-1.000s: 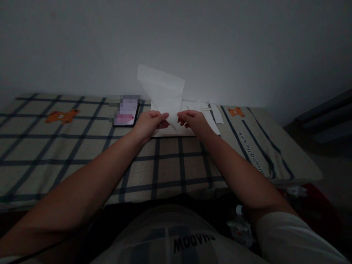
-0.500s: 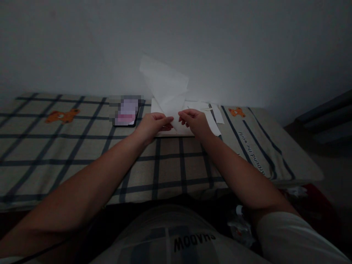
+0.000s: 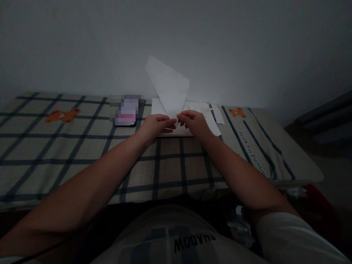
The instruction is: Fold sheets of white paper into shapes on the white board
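Two bare hands, left hand (image 3: 155,124) and right hand (image 3: 194,123), pinch the lower tip of a white folded paper sheet (image 3: 169,88), each grip clamped on it, above a flat white board (image 3: 158,107) just right of the dark phone (image 3: 126,111).

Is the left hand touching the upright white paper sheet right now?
Touching. The head view shows the left hand pinching the lower tip of the white paper sheet, right beside the right hand.
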`<state>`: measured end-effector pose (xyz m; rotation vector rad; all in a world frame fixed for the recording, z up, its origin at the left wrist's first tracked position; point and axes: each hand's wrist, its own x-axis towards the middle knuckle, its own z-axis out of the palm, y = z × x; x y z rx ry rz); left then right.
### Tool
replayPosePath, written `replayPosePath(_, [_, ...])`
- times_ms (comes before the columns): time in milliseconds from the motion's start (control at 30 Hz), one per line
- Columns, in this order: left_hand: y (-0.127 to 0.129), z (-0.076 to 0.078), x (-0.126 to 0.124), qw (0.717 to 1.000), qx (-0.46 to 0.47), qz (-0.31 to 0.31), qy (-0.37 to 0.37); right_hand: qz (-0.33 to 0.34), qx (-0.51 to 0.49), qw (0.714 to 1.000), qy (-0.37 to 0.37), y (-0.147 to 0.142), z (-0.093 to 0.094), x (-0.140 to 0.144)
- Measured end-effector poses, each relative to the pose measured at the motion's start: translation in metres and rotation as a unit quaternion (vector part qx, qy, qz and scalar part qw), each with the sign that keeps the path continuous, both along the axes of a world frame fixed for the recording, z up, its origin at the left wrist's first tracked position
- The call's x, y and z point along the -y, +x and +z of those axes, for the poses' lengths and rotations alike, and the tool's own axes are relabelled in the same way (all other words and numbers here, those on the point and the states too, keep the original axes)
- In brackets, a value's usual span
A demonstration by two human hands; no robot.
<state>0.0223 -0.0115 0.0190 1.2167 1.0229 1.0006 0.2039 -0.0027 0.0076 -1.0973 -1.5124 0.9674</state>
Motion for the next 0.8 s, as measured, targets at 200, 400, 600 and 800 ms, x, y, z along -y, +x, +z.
replayPosePath(200, [0.0016,0.0021,0.0007,0.998,0.026,-0.002,-0.055,0.003,-0.011,1.0,0.006,-0.0009,0.0009,0.0004])
replayPosePath(400, [0.0017,0.0027,0.0016,0.997,0.045,-0.008,-0.069,-0.007,-0.034,0.999,0.005,-0.0041,0.0009,0.0009])
replayPosePath(600, [0.0036,0.0026,0.0057,0.992,0.086,-0.031,-0.084,-0.013,-0.033,0.999,0.001,-0.0041,0.0008,0.0013])
replayPosePath(800, [0.0064,0.0052,0.0058,0.978,0.146,-0.037,-0.143,-0.022,-0.034,0.999,0.01,-0.0017,0.0059,0.0035])
